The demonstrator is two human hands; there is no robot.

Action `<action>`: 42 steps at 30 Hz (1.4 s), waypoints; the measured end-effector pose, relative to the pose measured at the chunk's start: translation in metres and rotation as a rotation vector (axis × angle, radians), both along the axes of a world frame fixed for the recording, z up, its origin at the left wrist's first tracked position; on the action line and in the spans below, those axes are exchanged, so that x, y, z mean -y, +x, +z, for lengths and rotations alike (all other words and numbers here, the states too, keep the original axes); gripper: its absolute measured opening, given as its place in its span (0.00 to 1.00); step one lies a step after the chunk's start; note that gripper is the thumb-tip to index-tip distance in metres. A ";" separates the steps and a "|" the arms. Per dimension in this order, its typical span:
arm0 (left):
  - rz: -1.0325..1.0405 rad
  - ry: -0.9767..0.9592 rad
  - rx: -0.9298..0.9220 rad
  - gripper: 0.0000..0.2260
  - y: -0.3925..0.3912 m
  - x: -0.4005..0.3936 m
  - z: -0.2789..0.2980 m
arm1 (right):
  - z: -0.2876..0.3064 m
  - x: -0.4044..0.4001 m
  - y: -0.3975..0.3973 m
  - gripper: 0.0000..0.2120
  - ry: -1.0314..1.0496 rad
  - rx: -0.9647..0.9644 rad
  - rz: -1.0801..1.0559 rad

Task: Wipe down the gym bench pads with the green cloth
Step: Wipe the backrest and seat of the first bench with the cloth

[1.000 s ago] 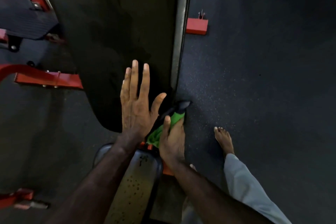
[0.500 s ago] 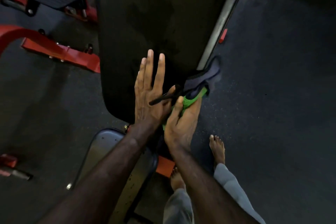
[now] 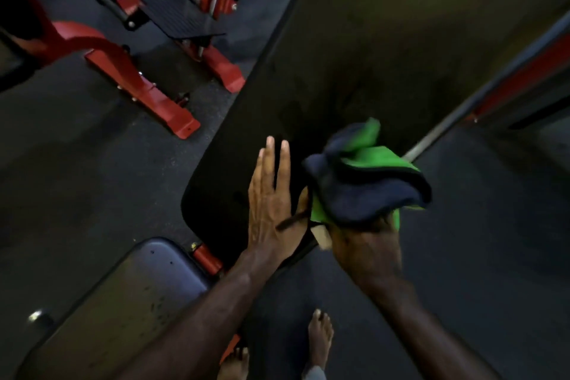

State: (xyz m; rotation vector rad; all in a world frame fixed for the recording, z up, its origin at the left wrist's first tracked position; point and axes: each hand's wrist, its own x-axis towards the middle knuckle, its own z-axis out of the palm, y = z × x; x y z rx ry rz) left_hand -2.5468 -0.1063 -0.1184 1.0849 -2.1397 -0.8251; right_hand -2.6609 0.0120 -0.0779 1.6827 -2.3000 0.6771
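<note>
The green cloth (image 3: 367,182) is gripped bunched in the right hand (image 3: 365,251) beside the back pad (image 3: 354,65), where the flat left hand (image 3: 270,203) is pressed; most wiping appears left, seat pad (image 3: 123,302) included.

The cloth (image 3: 367,182) is bright green on one face and dark navy on the other, with a black edge. The long back pad (image 3: 354,55) is plain matte black. The seat pad (image 3: 123,302) is a glossy dark grey-blue flecked with small dark spots. The machine frames (image 3: 138,83) are red, the floor (image 3: 77,179) dark speckled grey.
</note>
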 end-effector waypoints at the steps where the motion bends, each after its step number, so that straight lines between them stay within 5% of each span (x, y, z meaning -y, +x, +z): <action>1: 0.007 0.007 0.005 0.35 -0.001 -0.002 -0.001 | 0.015 0.010 -0.014 0.14 -0.002 -0.049 0.010; 6: 0.110 0.061 -0.028 0.34 -0.011 -0.013 0.001 | 0.070 0.080 -0.046 0.26 0.002 -0.187 -0.158; 11: 0.212 0.119 -0.091 0.33 -0.017 -0.017 -0.007 | 0.053 0.069 -0.023 0.31 0.427 -0.388 0.338; 13: 0.246 0.132 -0.085 0.32 -0.018 -0.017 -0.010 | 0.069 0.085 -0.037 0.29 0.416 -0.443 0.397; 18: 0.341 0.179 -0.092 0.33 -0.022 -0.013 -0.006 | 0.104 0.136 -0.045 0.35 0.336 -0.364 0.201; 23: 0.410 0.208 -0.147 0.33 -0.020 -0.020 -0.020 | 0.072 0.128 -0.035 0.32 0.562 -0.506 0.623; 29: 0.469 0.233 -0.112 0.33 -0.017 -0.022 -0.024 | 0.095 0.164 -0.033 0.34 0.365 -0.367 0.370; 32: 0.510 0.230 -0.168 0.33 -0.018 -0.026 -0.032 | 0.069 0.153 -0.022 0.39 0.513 -0.431 0.598; 35: 0.600 0.205 -0.195 0.34 -0.023 -0.028 -0.040 | 0.058 0.157 -0.020 0.35 0.600 -0.487 0.786; 39: 0.621 0.268 -0.193 0.34 -0.026 -0.024 -0.037 | 0.074 0.196 -0.012 0.31 0.440 -0.411 0.544; 42: 0.689 0.286 -0.200 0.35 -0.025 -0.028 -0.040 | 0.065 0.201 0.000 0.37 0.597 -0.465 0.603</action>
